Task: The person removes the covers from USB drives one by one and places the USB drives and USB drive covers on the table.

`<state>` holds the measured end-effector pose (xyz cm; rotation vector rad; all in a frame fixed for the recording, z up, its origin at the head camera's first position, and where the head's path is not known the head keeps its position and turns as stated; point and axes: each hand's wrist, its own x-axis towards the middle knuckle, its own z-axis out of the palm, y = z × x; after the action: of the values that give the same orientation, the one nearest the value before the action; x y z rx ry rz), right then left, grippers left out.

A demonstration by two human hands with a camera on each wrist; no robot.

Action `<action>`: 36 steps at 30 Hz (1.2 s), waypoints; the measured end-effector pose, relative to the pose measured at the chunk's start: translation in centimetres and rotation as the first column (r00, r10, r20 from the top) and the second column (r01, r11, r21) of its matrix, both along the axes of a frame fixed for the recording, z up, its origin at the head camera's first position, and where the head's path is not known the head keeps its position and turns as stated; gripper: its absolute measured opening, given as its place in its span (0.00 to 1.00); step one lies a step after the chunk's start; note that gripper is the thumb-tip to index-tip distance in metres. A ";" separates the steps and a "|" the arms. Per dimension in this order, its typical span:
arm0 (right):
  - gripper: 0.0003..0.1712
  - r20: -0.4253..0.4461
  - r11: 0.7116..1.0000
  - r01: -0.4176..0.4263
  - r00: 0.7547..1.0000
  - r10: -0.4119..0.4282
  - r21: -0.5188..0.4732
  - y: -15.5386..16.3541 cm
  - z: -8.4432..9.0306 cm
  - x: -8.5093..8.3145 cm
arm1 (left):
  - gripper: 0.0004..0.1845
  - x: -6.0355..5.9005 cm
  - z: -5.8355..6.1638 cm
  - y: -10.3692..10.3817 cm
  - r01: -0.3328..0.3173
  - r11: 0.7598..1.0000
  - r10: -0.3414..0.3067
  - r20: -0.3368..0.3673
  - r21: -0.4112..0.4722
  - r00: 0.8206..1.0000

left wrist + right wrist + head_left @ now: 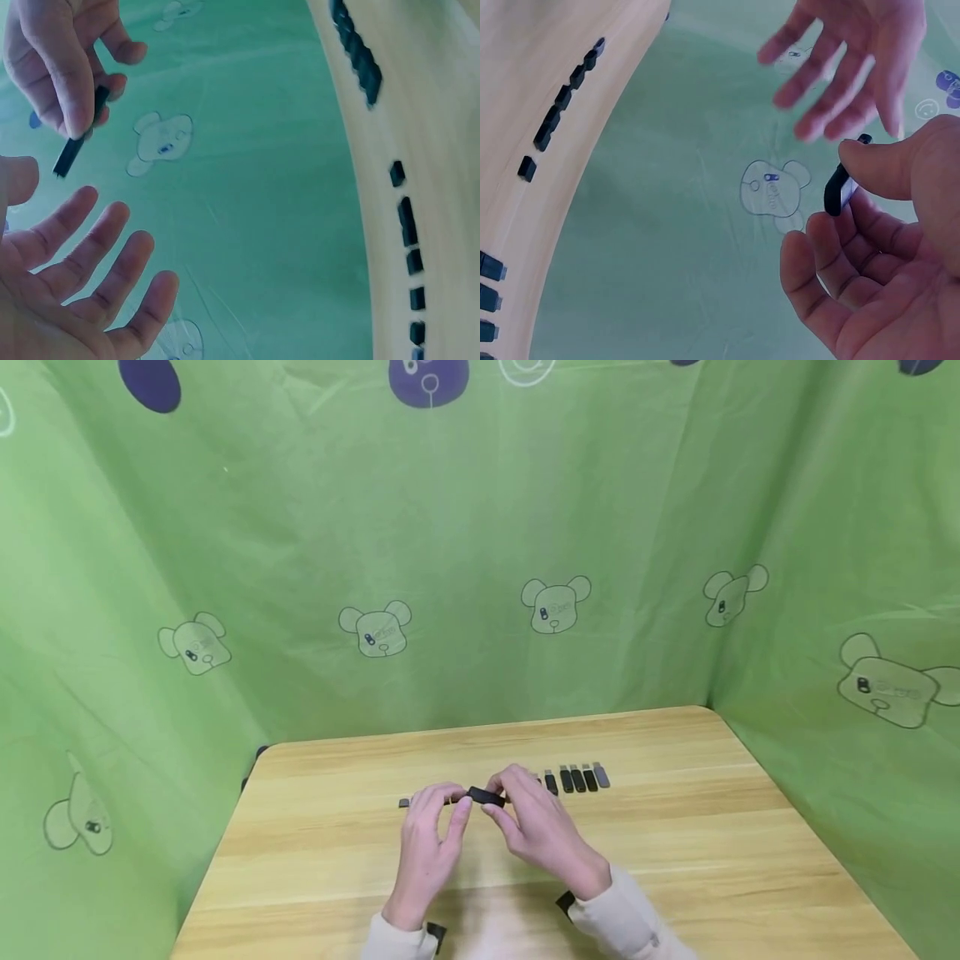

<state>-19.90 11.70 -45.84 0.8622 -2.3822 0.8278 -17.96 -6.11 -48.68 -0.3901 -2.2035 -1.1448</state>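
Cream sleeves (630, 922) sit at the six o'clock edge of the head view, with both hands reaching forward over a wooden table (675, 860).

Left hand (427, 839), at about seven o'clock from the table's middle, has its fingers spread and relaxed. It holds nothing; the left wrist view shows its open palm and straight fingers (90, 255).

Right hand (540, 827), just beside it toward five o'clock, pinches a small black stick (486, 796) between thumb and fingertips. The right wrist view shows the thumb on top and a fingertip beneath, the stick lifted clear of the table. It hangs in the air between the two hands, its free end pointing toward the left hand.

Farther back, at about one o'clock from the hands, a neat row of sticks (577, 778) lies side by side on the table, mostly black, with a greyer one at the right end. One small grey piece (404, 802) lies alone at nine o'clock from the left hand, partly hidden by the fingers.

Judging by this layout, the work looks partly done: several sticks are already lined up, one is in hand, and at least the grey piece remains apart from the row.

Beyond the table, green cloth (480, 568) printed with pale bear heads closes in at nine, twelve and three o'clock.
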 end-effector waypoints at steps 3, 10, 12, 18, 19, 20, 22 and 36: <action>0.13 -0.008 1.000 -0.027 1.000 0.027 -0.006 -0.2 0.3 0.5 | 0.04 -0.1 0.5 0.4 0.046 0.999 -0.046 -0.005 0.017 0.999; 0.09 0.182 0.985 -0.087 0.977 0.114 -0.152 -0.1 1.1 1.2 | 0.03 0.2 1.3 0.3 0.118 0.990 -0.116 -0.024 0.079 0.993; 0.08 0.241 0.975 -0.093 0.960 0.142 -0.203 0.0 1.2 1.2 | 0.04 0.3 1.4 0.3 0.126 0.987 -0.123 -0.035 0.095 0.992; 0.05 0.286 0.938 -0.133 0.930 0.229 -0.320 0.1 1.7 1.3 | 0.05 0.7 1.7 0.2 0.156 0.978 -0.150 -0.054 0.136 0.987; 0.05 0.283 0.929 -0.138 0.928 0.242 -0.344 0.2 1.8 1.4 | 0.05 0.8 1.8 0.2 0.168 0.975 -0.163 -0.043 0.148 0.986; 0.05 0.280 0.920 -0.142 0.926 0.254 -0.366 0.2 1.9 1.4 | 0.05 0.9 1.8 0.2 0.181 0.970 -0.178 -0.032 0.159 0.983; 0.04 0.268 0.906 -0.148 0.925 0.269 -0.397 0.3 2.1 1.6 | 0.05 1.2 1.8 0.2 0.213 0.964 -0.211 -0.025 0.159 0.977; 0.05 0.215 0.885 -0.162 0.936 0.277 -0.436 0.0 2.4 2.8 | 0.04 2.5 2.1 0.9 0.262 0.956 -0.265 0.005 0.129 0.964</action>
<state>-17.10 11.66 -43.40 0.8965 -2.2187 1.5692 -15.44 -5.19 -46.57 -0.6338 -2.1277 -1.4289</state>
